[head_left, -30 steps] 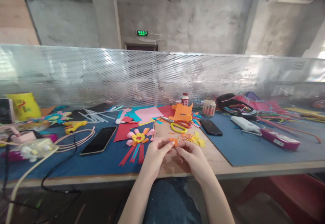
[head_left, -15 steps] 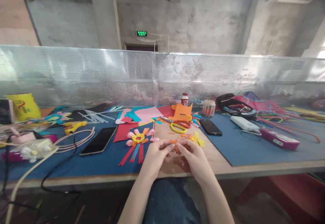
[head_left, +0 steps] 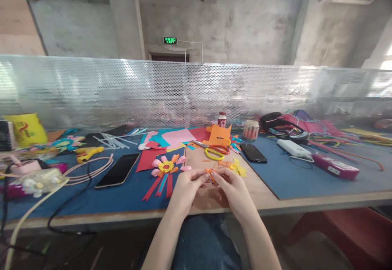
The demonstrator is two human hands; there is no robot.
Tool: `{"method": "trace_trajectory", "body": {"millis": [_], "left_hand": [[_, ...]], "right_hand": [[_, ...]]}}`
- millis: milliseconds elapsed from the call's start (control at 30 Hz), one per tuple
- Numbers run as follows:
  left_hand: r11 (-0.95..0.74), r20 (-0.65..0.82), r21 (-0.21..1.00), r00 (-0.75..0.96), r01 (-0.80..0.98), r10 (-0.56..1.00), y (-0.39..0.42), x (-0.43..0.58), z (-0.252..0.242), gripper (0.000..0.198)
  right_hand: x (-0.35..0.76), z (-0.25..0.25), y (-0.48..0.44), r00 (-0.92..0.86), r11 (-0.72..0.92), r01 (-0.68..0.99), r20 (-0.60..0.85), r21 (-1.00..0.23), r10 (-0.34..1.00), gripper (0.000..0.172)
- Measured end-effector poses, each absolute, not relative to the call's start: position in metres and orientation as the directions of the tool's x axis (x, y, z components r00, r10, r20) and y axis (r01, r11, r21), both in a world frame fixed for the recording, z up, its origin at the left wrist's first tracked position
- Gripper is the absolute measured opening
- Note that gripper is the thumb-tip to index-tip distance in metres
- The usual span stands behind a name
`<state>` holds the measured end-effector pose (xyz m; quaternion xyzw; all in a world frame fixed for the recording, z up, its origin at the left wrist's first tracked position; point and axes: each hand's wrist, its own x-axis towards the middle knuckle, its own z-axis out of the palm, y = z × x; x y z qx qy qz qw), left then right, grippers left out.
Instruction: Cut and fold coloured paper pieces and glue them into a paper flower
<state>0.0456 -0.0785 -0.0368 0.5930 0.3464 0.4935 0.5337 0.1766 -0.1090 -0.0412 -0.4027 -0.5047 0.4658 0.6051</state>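
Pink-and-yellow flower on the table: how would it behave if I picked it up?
The flower is probably very light, seemingly made of paper strips. Its raised, curled pink petals might crush easily. The long, narrow red tails would likely bend.

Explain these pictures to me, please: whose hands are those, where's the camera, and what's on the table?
These aren't robot hands, but a person's own bare left hand and right hand. Every picture comes from one camera worn on that person's head, looking forward and down. Both hands pinch a small orange paper piece between their fingertips. On the blue-topped table lie a paper flower, scissors with yellow and orange handles, and a yellow glue gun. A glass jar stands farther back.
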Motion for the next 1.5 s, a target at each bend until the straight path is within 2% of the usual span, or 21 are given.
{"method": "trace_trajectory", "body": {"millis": [233,467,700,900,1067,1200,1333,1500], "left_hand": [[-0.164,0.198,0.975,0.266,-0.147,0.943,-0.0785,0.0464,-0.0357,0.025],[-0.159,0.180,0.979,0.171,-0.126,0.969,-0.0810,0.0477,-0.0326,0.019],[-0.161,0.179,0.971,0.087,-0.178,0.980,-0.0817,0.0488,-0.0306,0.018],[-0.193,0.210,0.966,0.083,-0.174,0.974,-0.0799,0.0488,-0.0344,0.021],[-0.135,0.160,0.960,0.085,-0.246,0.984,-0.0776,0.0488,-0.0366,0.031],[-0.141,0.174,0.952,0.100,-0.273,0.980,-0.0786,0.0485,-0.0364,0.040],[-0.128,0.159,0.964,0.116,-0.234,0.980,-0.0822,0.0489,-0.0348,0.045],[-0.139,0.181,0.964,0.176,-0.227,0.968,-0.0836,0.0486,-0.0357,0.053]], "right_hand": [[0.1759,-0.0426,-0.1082,0.084,0.260,-0.155,0.250,-0.953,0.965,0.029],[0.1768,-0.0430,-0.1077,0.084,0.269,-0.089,0.262,-0.959,0.961,0.028],[0.1776,-0.0411,-0.1100,0.021,0.256,-0.071,0.255,-0.964,0.967,0.030],[0.1776,-0.0403,-0.1113,-0.033,0.252,-0.019,0.253,-0.967,0.967,0.032],[0.1774,-0.0433,-0.1102,-0.021,0.255,-0.027,0.255,-0.967,0.967,0.030],[0.1773,-0.0449,-0.1084,0.015,0.272,-0.008,0.271,-0.962,0.962,0.030],[0.1773,-0.0431,-0.1079,0.086,0.332,0.069,0.337,-0.941,0.938,0.029],[0.1788,-0.0404,-0.1090,0.066,0.371,0.153,0.384,-0.916,0.921,0.028]]}}
